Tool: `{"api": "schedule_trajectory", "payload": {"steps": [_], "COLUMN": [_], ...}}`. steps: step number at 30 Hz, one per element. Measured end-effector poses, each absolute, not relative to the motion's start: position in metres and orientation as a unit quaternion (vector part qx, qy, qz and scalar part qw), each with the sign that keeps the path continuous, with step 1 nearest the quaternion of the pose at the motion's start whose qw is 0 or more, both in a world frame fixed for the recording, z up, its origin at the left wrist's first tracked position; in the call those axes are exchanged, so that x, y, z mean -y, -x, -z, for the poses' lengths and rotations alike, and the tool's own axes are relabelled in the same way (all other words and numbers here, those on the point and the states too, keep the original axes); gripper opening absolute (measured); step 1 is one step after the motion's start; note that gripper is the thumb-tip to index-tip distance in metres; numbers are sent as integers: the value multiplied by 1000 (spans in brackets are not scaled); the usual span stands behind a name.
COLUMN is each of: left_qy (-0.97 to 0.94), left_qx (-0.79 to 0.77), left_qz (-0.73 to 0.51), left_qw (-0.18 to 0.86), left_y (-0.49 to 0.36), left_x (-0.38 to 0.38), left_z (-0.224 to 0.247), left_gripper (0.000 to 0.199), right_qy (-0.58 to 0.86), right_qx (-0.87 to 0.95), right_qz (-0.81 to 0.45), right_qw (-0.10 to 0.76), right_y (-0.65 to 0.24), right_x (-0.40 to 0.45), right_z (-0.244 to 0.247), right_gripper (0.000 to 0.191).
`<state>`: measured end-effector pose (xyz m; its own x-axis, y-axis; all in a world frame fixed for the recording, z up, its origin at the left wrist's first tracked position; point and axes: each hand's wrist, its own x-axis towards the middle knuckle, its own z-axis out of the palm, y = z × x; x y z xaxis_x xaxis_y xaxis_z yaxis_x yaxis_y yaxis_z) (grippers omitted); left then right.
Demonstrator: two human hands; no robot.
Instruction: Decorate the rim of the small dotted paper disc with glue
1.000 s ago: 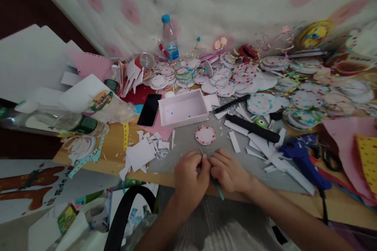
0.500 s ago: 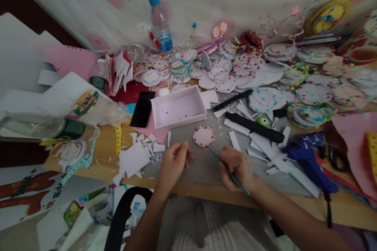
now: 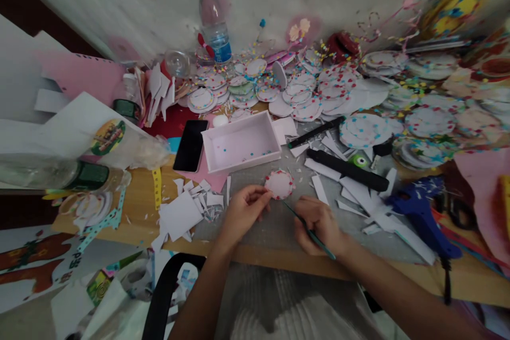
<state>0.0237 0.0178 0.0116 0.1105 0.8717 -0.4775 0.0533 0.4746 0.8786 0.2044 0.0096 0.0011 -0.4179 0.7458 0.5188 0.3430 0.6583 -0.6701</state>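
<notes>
A small round white paper disc [image 3: 279,185] with red dots around its rim lies on the grey mat [image 3: 261,231]. At its lower left edge, the thumb and fingertips of my left hand [image 3: 247,211] are pinched together; what they hold, if anything, is too small to make out. To the right, my right hand [image 3: 319,227] is closed around a thin dark green tool [image 3: 321,246], whose tip points at the disc's lower edge. Just behind the disc stands an open pale pink box [image 3: 242,144] with a few tiny blue pieces inside.
A black phone [image 3: 190,145] and paper scraps [image 3: 181,215] lie to the left. On the right are a black stick [image 3: 347,170], paper strips and a blue glue gun [image 3: 422,212]. Decorated discs [image 3: 305,109] pile along the back beside a water bottle [image 3: 215,24].
My left hand has moved right and slightly up, to the disc's edge, with its fingers pinched. My right hand keeps its grip on the tool. The view has shifted slightly.
</notes>
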Motion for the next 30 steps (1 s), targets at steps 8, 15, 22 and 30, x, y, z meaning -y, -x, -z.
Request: {"api": "schedule_trajectory", "payload": {"steps": [8, 15, 22, 30], "left_qy": [-405, -421, -434, -436], "left_qx": [-583, -579, -570, -576], "left_qz": [-343, -330, -324, -322], "left_qw": [615, 616, 618, 612], "left_y": [-26, -24, -21, -22], "left_x": [-14, -15, -14, -14], "left_z": [-8, -8, -8, -9], "left_gripper": [27, 26, 26, 25], "right_qy": [331, 332, 340, 329], "right_qx": [809, 808, 809, 810], "right_qz": [-237, -240, -245, -247], "right_qw": [423, 423, 413, 418], "right_y": [-205, -205, -204, -204], "right_x": [-10, -10, -11, -11], "right_z": [-6, -6, -6, -2], "right_gripper": [36, 34, 36, 33]}}
